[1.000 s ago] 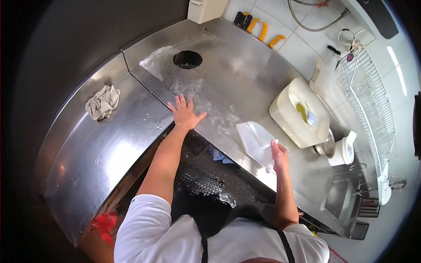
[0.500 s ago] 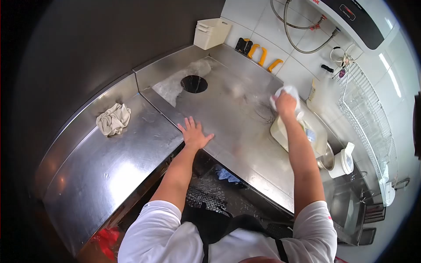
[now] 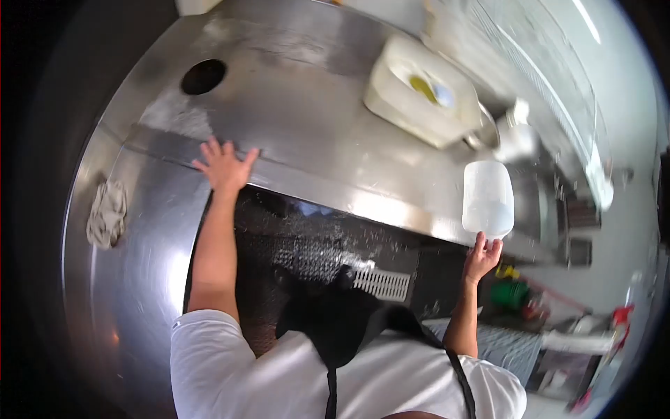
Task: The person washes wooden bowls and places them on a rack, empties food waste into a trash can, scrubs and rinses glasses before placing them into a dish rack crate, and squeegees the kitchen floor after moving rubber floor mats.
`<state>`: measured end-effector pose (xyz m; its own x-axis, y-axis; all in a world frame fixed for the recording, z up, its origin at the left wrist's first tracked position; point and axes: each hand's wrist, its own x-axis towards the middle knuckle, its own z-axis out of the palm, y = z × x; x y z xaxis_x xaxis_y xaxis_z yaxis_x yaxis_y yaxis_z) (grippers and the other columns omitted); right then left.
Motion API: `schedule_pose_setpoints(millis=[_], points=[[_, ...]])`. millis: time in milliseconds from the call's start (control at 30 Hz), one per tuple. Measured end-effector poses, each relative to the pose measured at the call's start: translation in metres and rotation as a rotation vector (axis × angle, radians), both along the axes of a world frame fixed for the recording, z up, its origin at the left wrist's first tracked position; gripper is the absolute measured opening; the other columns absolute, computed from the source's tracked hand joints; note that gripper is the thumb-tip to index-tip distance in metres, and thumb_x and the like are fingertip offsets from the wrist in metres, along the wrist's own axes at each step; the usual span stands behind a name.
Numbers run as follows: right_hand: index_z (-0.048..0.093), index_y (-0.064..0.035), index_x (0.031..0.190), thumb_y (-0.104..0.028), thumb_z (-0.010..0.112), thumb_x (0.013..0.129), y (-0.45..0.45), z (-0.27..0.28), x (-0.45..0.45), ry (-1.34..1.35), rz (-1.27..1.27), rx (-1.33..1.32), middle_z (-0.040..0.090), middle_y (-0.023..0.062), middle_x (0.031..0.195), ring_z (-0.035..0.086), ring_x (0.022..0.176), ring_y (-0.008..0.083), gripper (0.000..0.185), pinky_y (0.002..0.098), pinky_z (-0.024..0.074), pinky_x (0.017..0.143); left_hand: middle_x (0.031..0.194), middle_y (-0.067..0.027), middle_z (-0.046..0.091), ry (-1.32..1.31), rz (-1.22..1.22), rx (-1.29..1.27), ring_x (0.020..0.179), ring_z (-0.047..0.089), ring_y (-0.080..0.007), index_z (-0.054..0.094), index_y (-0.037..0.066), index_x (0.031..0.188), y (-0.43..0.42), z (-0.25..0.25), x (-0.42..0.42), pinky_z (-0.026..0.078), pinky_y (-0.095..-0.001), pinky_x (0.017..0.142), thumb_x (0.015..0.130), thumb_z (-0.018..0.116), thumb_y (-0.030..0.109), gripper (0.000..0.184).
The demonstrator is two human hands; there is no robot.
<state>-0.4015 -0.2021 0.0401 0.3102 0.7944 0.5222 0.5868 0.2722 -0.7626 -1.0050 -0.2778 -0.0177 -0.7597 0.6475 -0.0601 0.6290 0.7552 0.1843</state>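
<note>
Your hands are well apart: your left hand (image 3: 225, 169) spreads its fingers on the counter's front edge, while your right hand (image 3: 481, 260) grips the near end of the scoop (image 3: 488, 195). Translucent white plastic with rounded corners, the scoop shows beyond that hand, near the counter's right front part. Half a second ago you had it by the cream tub (image 3: 399, 112); now it is nearer you. The brushed-steel counter (image 3: 300, 126) has a round dark hole (image 3: 203, 77) and wet streaks; a crumpled cloth (image 3: 107, 215) lies left.
</note>
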Motion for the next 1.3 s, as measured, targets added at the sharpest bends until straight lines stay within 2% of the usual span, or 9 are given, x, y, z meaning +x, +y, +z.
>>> schedule_pose_setpoints(millis=[200, 300, 567, 700, 900, 1000, 1100, 1200, 1300], points=[[0.049, 0.0009, 0.079, -0.03, 0.059, 0.095, -0.101, -0.026, 0.12, 0.055, -0.538, 0.039, 0.05, 0.0017, 0.075, 0.043, 0.07, 0.0111, 0.037, 0.0276, 0.0406, 0.063, 0.157, -0.0177, 0.016, 0.052, 0.03, -0.085, 0.146, 0.009, -0.0371, 0.038, 0.015, 0.146, 0.018, -0.019, 0.009, 0.002, -0.0691, 0.109, 0.084, 0.038, 0.073, 0.085], [0.048, 0.0006, 0.077, -0.03, 0.059, 0.095, -0.136, -0.055, 0.178, 0.386, -0.594, -0.013, 0.049, 0.0023, 0.074, 0.043, 0.07, 0.0126, 0.037, 0.0303, 0.0415, 0.066, 0.158, -0.0165, 0.013, 0.022, 0.141, -0.151, 0.146, 0.01, -0.037, 0.036, 0.016, 0.147, 0.028, -0.026, 0.017, 0.001, -0.0715, 0.107, 0.088, 0.035, 0.068, 0.079], [0.047, -0.0104, 0.076, -0.028, 0.06, 0.096, -0.201, -0.108, 0.297, 0.546, -0.786, -0.189, 0.04, -0.0071, 0.066, 0.033, 0.06, 0.003, 0.03, 0.0226, 0.0268, 0.052, 0.15, -0.0178, 0.031, 0.119, 0.209, -0.18, 0.137, 0.029, -0.0396, 0.041, 0.012, 0.143, 0.08, -0.026, 0.178, 0.014, -0.0667, 0.109, 0.09, 0.034, 0.063, 0.074], [0.048, -0.0101, 0.077, -0.026, 0.06, 0.095, -0.209, -0.121, 0.362, 0.441, -0.824, -0.164, 0.04, -0.0071, 0.067, 0.033, 0.061, 0.0028, 0.027, 0.0222, 0.0269, 0.053, 0.151, -0.0122, 0.034, 0.191, 0.301, -0.134, 0.139, 0.029, -0.0337, 0.038, 0.013, 0.144, 0.088, -0.068, 0.182, 0.007, -0.0749, 0.104, 0.086, 0.033, 0.072, 0.082], [0.05, -0.0106, 0.079, -0.025, 0.06, 0.095, -0.162, -0.117, 0.453, 0.568, -0.908, -0.027, 0.041, -0.0069, 0.068, 0.034, 0.062, 0.0035, 0.024, 0.0218, 0.027, 0.055, 0.148, -0.0195, 0.034, 0.198, 0.323, -0.122, 0.136, 0.032, -0.038, 0.035, 0.009, 0.143, 0.1, -0.081, 0.23, 0.011, -0.0755, 0.102, 0.083, 0.027, 0.079, 0.093], [0.05, -0.0097, 0.082, -0.025, 0.056, 0.098, -0.12, -0.103, 0.515, 0.566, -0.93, 0.016, 0.042, -0.0053, 0.07, 0.036, 0.064, 0.0044, 0.023, 0.0223, 0.0289, 0.058, 0.142, -0.0305, 0.035, 0.228, 0.381, -0.073, 0.132, 0.033, -0.0432, 0.034, -0.002, 0.141, 0.116, -0.09, 0.265, 0.025, -0.0505, 0.109, 0.081, 0.025, 0.083, 0.105], [0.05, -0.0085, 0.083, -0.026, 0.05, 0.101, -0.06, -0.069, 0.579, 0.613, -0.887, 0.112, 0.043, -0.0036, 0.073, 0.037, 0.068, 0.0056, 0.025, 0.0236, 0.0309, 0.063, 0.142, -0.03, 0.034, 0.224, 0.482, -0.041, 0.132, 0.032, -0.0427, 0.033, -0.003, 0.141, 0.132, -0.094, 0.312, 0.025, -0.0497, 0.109, 0.079, 0.022, 0.086, 0.11], [0.05, -0.0079, 0.085, -0.026, 0.045, 0.102, 0.003, -0.06, 0.654, 0.536, -0.836, 0.155, 0.044, -0.0024, 0.075, 0.038, 0.07, 0.0068, 0.026, 0.0243, 0.0321, 0.066, 0.152, -0.0182, 0.028, 0.182, 0.516, 0.001, 0.141, 0.023, -0.0355, 0.029, 0.009, 0.148, 0.154, -0.088, 0.383, 0.007, -0.0722, 0.106, 0.077, 0.019, 0.088, 0.106], [0.05, -0.0088, 0.084, -0.026, 0.05, 0.101, 0.063, -0.05, 0.729, 0.508, -0.808, 0.085, 0.044, -0.0027, 0.075, 0.038, 0.07, 0.0069, 0.024, 0.0238, 0.032, 0.066, 0.153, -0.0144, 0.029, 0.139, 0.476, -0.064, 0.141, 0.024, -0.0325, 0.032, 0.012, 0.147, 0.176, -0.071, 0.448, 0.011, -0.0696, 0.107, 0.078, 0.021, 0.086, 0.101]])
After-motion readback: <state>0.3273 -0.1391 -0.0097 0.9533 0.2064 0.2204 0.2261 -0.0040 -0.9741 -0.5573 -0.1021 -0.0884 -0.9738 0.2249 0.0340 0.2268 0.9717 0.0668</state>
